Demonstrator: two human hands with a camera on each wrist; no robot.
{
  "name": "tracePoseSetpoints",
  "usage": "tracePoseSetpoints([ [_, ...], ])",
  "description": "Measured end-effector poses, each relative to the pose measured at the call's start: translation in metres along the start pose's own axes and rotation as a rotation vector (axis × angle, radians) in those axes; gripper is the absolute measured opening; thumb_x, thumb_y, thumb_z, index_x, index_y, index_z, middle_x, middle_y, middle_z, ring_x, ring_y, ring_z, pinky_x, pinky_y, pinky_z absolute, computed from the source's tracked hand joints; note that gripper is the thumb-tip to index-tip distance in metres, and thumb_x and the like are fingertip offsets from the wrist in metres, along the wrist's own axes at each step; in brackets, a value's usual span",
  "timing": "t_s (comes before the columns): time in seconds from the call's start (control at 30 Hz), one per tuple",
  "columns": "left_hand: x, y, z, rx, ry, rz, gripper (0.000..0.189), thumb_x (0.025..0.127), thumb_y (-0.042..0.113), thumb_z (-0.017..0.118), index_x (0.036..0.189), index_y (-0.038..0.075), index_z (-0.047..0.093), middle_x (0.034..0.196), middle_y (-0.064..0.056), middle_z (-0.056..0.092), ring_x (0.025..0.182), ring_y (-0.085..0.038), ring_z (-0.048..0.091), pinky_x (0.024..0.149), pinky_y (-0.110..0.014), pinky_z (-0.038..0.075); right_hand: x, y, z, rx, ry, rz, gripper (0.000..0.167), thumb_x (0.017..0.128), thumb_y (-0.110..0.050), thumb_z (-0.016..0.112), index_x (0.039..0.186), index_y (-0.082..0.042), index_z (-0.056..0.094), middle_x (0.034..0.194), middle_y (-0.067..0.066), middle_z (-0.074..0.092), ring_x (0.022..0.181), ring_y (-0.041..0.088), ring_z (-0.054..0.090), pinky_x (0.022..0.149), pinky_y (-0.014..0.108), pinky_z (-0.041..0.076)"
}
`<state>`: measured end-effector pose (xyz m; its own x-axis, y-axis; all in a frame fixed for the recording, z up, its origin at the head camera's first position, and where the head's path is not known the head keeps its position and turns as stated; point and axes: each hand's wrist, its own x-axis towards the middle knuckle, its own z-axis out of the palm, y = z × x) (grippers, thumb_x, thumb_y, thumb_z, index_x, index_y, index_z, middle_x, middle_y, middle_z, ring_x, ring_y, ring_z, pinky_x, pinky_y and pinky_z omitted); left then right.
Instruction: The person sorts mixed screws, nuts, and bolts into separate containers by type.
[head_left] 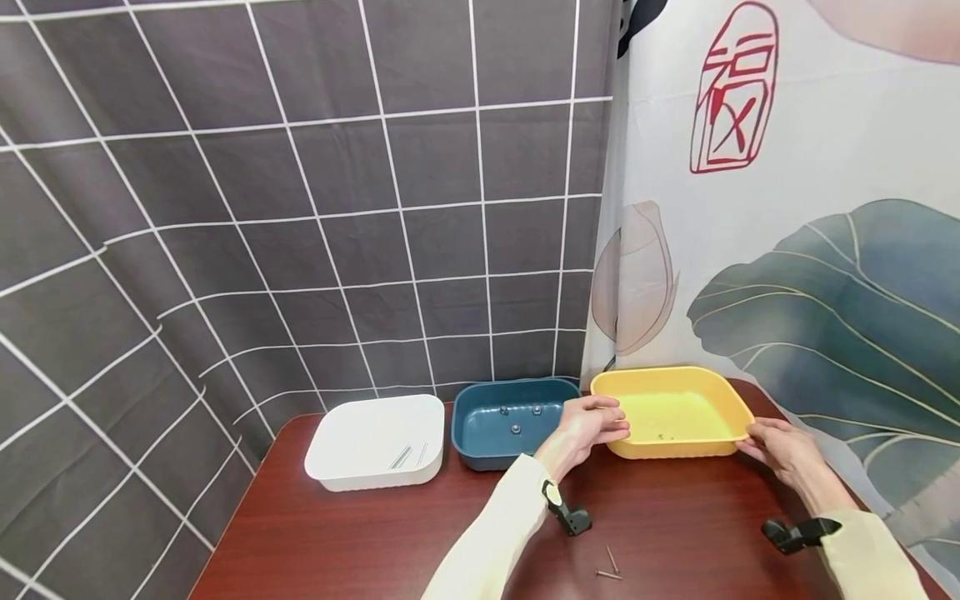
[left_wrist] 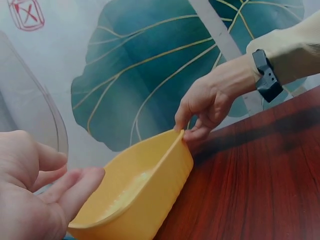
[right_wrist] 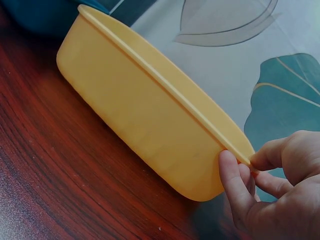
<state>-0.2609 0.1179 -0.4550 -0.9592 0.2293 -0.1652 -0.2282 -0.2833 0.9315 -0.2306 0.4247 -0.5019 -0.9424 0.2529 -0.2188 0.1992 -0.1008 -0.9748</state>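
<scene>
A yellow plastic tray (head_left: 675, 451) stands on the right side of the table. My right hand (head_left: 783, 450) pinches the rim at its right end, thumb and fingertips on either side of the edge in the right wrist view. At the other end my left hand (head_left: 588, 425) is beside the left rim, its relaxed fingers (left_wrist: 87, 187) overlapping the tray in the left wrist view without curling round it. A few tiny pieces (head_left: 663, 437) lie on the tray's floor, too small to make out.
A dark blue tray (head_left: 480, 463) with several small metal nuts (head_left: 516, 429) is left of the yellow one. Farther left is a white tray (head_left: 360, 481) holding thin metal pins (head_left: 402, 456). Two nails (head_left: 609, 574) lie near the front. Hanging cloths (head_left: 420, 200) border the table behind.
</scene>
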Motion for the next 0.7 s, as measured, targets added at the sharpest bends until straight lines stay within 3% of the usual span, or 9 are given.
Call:
tracePoseSetpoints([
  [0.17,-0.017,-0.001,-0.016,-0.001,-0.053,0.018,0.016,0.088,-0.014,0.065,0.103,-0.009,0.067,0.089,-0.023,0.069,0.084,-0.041,0.071,0.069,-0.043,0.064,0.0,-0.002,-0.002,0.008,-0.014,0.012,0.059,0.102,-0.002,0.044,0.143,0.022,0.01,0.08,-0.003,0.06,0.067,0.01,0.069,0.071,0.027,0.062],
  [0.3,-0.034,-0.01,-0.031,0.009,-0.091,0.032,0.014,0.089,-0.013,0.063,0.102,-0.009,0.068,0.085,-0.022,0.069,0.073,-0.034,0.072,0.067,-0.043,0.064,0.001,0.0,0.001,0.003,0.026,0.003,0.054,0.1,-0.001,0.046,0.14,0.023,0.017,0.077,0.001,0.06,0.064,0.01,0.069,0.068,0.026,0.063],
  [0.43,-0.051,-0.024,-0.044,0.03,-0.113,0.036,0.014,0.088,-0.014,0.062,0.1,-0.008,0.067,0.082,-0.02,0.068,0.062,-0.02,0.067,0.065,-0.043,0.065,0.002,0.001,0.002,0.022,0.037,-0.01,0.049,0.099,0.001,0.046,0.135,0.024,0.023,0.075,0.001,0.059,0.063,0.011,0.069,0.067,0.027,0.063],
  [0.57,-0.068,-0.04,-0.055,0.111,-0.106,0.051,0.015,0.085,-0.015,0.065,0.099,-0.01,0.064,0.081,-0.02,0.068,0.063,-0.02,0.068,0.06,-0.041,0.065,0.001,0.0,0.003,0.025,0.037,-0.007,0.05,0.099,0.001,0.046,0.136,0.024,0.022,0.075,0.001,0.059,0.063,0.011,0.069,0.067,0.027,0.063],
  [0.7,-0.084,-0.056,-0.063,0.192,-0.117,0.048,0.019,0.082,-0.017,0.066,0.1,-0.01,0.062,0.076,-0.012,0.067,0.063,-0.021,0.068,0.057,-0.038,0.064,0.0,0.0,0.003,0.008,0.04,0.0,0.054,0.1,0.0,0.045,0.14,0.023,0.017,0.076,0.001,0.059,0.063,0.011,0.069,0.067,0.027,0.063],
])
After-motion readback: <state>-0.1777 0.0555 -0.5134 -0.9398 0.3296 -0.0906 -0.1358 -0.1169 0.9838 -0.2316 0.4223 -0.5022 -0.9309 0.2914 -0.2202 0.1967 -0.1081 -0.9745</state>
